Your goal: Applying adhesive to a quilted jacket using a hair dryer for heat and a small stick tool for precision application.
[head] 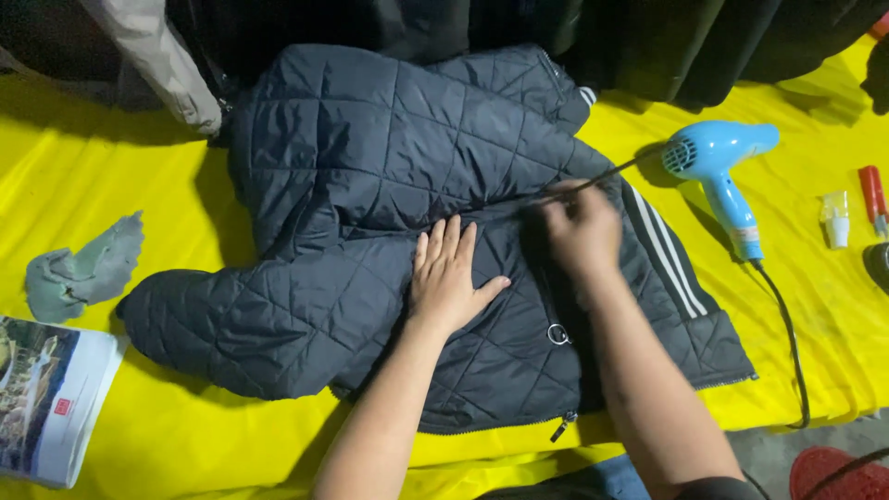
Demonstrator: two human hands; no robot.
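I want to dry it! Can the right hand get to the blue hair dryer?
Probably yes. The right hand is on the dark quilted jacket, and the blue hair dryer lies just to its right on the yellow cloth, with nothing lying between them.

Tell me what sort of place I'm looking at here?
Probably a clothing repair or cleaning bench. A quilted jacket is spread on a yellow cloth, with a blue hair dryer, a rag and small bottles beside it, and dark garments hang behind.

White printed package (51, 398) at table's left edge
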